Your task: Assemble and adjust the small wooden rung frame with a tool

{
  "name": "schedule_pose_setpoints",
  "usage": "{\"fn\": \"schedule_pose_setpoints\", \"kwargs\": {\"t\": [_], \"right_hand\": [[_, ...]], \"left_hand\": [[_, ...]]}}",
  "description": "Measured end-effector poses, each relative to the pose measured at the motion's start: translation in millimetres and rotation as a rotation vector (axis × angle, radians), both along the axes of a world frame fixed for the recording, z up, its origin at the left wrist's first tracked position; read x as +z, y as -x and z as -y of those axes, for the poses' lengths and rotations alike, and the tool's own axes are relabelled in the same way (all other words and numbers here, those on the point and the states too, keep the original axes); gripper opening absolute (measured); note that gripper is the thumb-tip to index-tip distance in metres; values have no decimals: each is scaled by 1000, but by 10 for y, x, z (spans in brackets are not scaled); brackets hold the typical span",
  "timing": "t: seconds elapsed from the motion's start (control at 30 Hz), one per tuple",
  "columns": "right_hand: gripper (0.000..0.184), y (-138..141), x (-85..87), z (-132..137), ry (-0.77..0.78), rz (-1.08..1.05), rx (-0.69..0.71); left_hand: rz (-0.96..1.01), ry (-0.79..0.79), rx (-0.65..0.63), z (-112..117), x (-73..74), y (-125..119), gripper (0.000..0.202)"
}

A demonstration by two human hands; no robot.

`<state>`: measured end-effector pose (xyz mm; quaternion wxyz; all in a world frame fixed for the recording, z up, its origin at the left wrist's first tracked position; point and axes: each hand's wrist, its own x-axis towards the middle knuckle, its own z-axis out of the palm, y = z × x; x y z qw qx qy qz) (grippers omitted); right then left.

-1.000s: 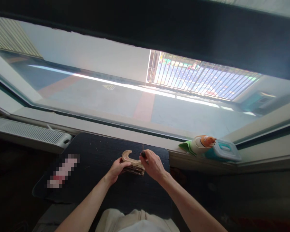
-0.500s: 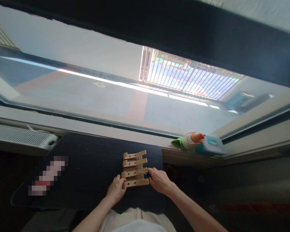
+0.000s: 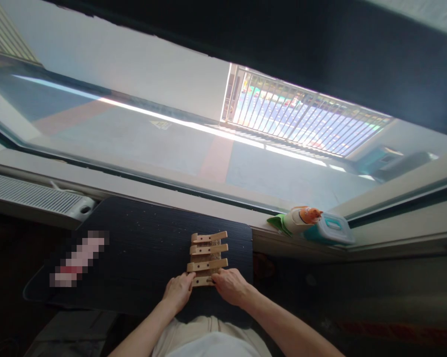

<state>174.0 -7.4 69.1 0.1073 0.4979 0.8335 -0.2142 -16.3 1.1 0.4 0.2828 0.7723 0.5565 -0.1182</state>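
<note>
A small rack of several pale wooden slats [image 3: 207, 265] with dark screw-like dots lies on the dark table. Brownish, rough-looking material [image 3: 216, 255] shows between the slats. At the rack's left side, my left hand [image 3: 178, 290] is closed, its fingers gripping the left end of the slat nearest me. My right hand [image 3: 230, 285] is closed over the right part of that same slat. A thin rod-shaped tool seen in it earlier is now mostly hidden by the fingers.
The dark tabletop [image 3: 145, 248] carries pale crumbs and, at left, a pixelated pink item [image 3: 82, 258]. A white heater [image 3: 33, 196] stands beyond its left edge. On the sill are a green-and-white object with an orange top [image 3: 299, 220] and a teal lidded box [image 3: 331, 229].
My right hand has moved left and toward me, from beside the second-nearest slat onto the nearest one. The thin tool has gone mostly out of sight. The view has shifted slightly.
</note>
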Motion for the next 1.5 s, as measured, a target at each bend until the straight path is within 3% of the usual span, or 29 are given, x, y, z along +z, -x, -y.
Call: {"fn": "schedule_pose_setpoints", "kwargs": {"t": [0.23, 0.4, 0.5, 0.6, 0.8, 0.93, 1.03, 1.2, 1.3, 1.4, 1.5], "right_hand": [[19, 45, -91, -1, -19, 59, 59], [15, 289, -161, 17, -13, 127, 212], [14, 430, -220, 37, -2, 164, 231], [16, 434, -261, 19, 44, 151, 174], [17, 301, -158, -95, 149, 150, -200], [19, 293, 29, -162, 127, 137, -178], [19, 212, 142, -271, 118, 156, -119], [17, -56, 159, -404, 135, 250, -126], [24, -172, 70, -358, 122, 261, -217], [26, -208, -32, -295, 123, 250, -267], [24, -209, -83, -287, 117, 221, -280]], "left_hand": [[19, 28, -5, -11, -43, 1, 42], [38, 43, -5, -26, -69, -1, 41], [4, 65, -40, -24, -68, -9, 39], [-17, 70, -56, -7, -76, -24, 40], [33, 70, -8, -37, -95, -19, 38], [95, 72, 43, -52, -55, -15, 34], [249, 114, 100, -5, 17, -111, 36], [589, 181, 303, -14, 123, -395, 28], [646, 205, 433, -137, 93, -414, 16], [566, 160, 693, -247, -2, -295, 12], [537, 428, 1022, -261, -97, -242, 28]]}}
